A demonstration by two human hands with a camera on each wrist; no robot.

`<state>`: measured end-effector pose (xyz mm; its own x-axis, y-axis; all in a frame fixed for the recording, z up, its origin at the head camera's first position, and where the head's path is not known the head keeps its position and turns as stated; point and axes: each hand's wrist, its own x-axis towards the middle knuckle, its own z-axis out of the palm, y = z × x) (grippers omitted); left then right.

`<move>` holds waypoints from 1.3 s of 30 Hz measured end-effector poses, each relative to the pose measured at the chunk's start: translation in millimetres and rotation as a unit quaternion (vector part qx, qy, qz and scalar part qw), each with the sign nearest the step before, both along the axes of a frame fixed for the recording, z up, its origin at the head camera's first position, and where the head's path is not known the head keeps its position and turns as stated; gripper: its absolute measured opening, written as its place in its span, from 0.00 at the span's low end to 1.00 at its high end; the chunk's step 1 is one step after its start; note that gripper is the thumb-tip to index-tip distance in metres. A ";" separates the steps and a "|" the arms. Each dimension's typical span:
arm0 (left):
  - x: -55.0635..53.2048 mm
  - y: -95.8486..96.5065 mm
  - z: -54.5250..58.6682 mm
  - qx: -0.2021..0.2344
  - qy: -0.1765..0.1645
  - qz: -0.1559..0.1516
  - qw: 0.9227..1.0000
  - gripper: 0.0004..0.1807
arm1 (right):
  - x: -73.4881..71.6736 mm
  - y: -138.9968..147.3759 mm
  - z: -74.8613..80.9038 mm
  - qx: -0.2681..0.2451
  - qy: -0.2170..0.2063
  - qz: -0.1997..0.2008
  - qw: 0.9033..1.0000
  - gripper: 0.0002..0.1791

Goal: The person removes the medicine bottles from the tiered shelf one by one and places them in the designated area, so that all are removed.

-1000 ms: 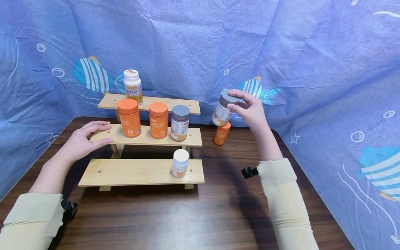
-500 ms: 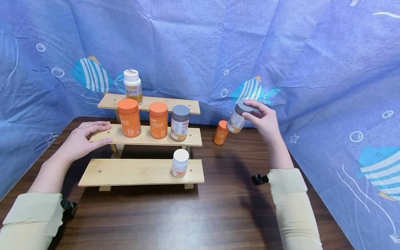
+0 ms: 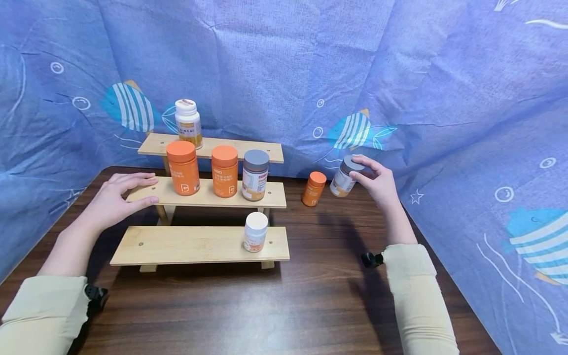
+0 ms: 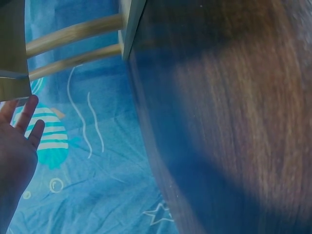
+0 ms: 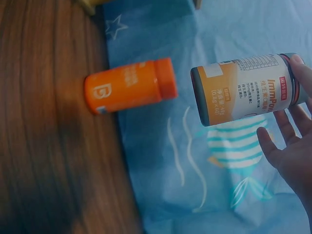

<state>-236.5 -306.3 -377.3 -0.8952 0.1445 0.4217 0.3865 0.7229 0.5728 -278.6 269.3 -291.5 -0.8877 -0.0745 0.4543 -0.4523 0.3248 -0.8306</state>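
My right hand (image 3: 378,182) pinches the grey lid of a pill bottle (image 3: 342,183) with a white and orange label. The bottle leans a little, low at the back right. In the right wrist view the bottle (image 5: 239,90) is between thumb and fingers at its lid end. Just left of it stands a smaller orange bottle (image 3: 313,189) on the table. My left hand (image 3: 111,199) grips the left end of the middle board of a three-step wooden rack (image 3: 201,200), thumb at the front edge, fingers toward the back. The left wrist view shows its fingertips (image 4: 32,100) at the board.
Two orange bottles (image 3: 225,171) and another grey-lidded bottle (image 3: 255,176) stand on the middle board. A white bottle (image 3: 188,123) is on the top step, and a small white-capped one (image 3: 255,232) on the lowest. Blue fish-print cloth (image 3: 275,74) hangs behind the dark wood table (image 3: 213,310).
My right hand has carried the grey-lidded bottle rightward and down, from in front of the smaller orange bottle to its right side. The left hand stays on the rack.
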 end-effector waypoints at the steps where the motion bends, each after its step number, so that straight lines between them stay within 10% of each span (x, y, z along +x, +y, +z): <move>1: 0.2 0.1 -0.2 0.002 0.000 0.000 1.000 0.29 | -1.2 1.5 -2.2 0.009 -0.002 -0.003 1.000 0.23; 23: 1.6 2.6 1.0 0.010 0.002 0.004 1.000 0.29 | -31.6 18.3 -53.9 0.042 -0.033 -0.061 0.997 0.24; 39: -0.8 1.0 -0.9 0.006 0.014 0.002 1.000 0.29 | -41.3 -4.4 -79.0 -0.047 -0.045 -0.105 0.992 0.22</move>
<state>-237.3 -305.2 -378.2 -0.8839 0.1351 0.4478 0.3989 0.7176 0.5709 -319.9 264.9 -370.5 -0.9164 0.1545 0.3693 -0.3063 0.3236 -0.8953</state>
